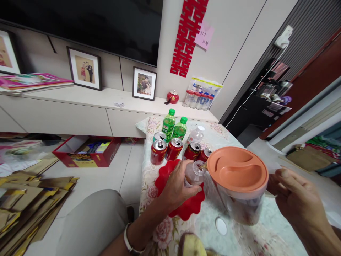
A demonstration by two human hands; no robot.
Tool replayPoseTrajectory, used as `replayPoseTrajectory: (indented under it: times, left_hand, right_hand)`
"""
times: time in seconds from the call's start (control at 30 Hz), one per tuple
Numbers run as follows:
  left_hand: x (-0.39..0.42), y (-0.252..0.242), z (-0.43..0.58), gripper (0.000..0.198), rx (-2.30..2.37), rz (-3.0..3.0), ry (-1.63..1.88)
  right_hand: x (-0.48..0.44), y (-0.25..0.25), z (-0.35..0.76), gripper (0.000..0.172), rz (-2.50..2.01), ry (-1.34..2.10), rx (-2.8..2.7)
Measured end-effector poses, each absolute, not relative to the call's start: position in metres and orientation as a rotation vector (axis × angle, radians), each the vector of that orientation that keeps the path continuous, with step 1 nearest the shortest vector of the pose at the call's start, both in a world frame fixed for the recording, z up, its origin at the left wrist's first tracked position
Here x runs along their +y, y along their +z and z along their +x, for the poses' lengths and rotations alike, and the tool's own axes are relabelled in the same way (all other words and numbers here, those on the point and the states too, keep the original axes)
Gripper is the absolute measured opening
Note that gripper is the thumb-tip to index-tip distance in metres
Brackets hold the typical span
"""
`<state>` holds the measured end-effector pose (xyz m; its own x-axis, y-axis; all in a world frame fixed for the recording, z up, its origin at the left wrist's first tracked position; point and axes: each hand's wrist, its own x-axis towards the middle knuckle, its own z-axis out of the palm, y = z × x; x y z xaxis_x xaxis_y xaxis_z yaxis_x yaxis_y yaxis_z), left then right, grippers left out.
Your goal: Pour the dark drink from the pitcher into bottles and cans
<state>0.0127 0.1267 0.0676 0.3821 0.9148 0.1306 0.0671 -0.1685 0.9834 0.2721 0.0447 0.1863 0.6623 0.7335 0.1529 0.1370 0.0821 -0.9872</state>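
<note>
Left hand (176,185) around bottle (196,173) — thumb (193,191) nearside

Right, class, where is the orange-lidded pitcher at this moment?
In the head view, the pitcher is right of centre, held in the right hand, just right of the clear bottle in the left hand.

From afar I see bottle (196,174) in left fingers (190,192), tray (188,210) below them on table (183,227); cans (158,156) just beyond, more bottles (168,125) behind cans; pitcher (241,204) right, in right fingers (289,180).

Head view, forward-down, perhaps slightly askew
</note>
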Motion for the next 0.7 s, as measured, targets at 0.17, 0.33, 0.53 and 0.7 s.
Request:
replayPoseTrajectory:
  times: [0.17,0.33,0.53,0.7]
  left_hand:
    - [0.1255,0.0705,0.0122,0.065,0.925,1.553,0.962]
    - [0.1259,0.0687,0.0132,0.067,0.936,1.564,0.957]
    - [0.1275,0.0667,0.0137,0.067,0.911,1.549,0.954]
    - [0.1271,0.0678,0.0132,0.066,0.913,1.559,0.947]
  right_hand:
    - [0.0447,0.1871,0.2714,0.056,-1.456,0.518,-0.764]
    - [0.0453,0.1866,0.2716,0.059,-1.452,0.503,-0.780]
    - [0.0457,0.1876,0.2700,0.061,-1.445,0.517,-0.808]
    - [0.0462,0.1872,0.2699,0.060,-1.447,0.515,-0.819]
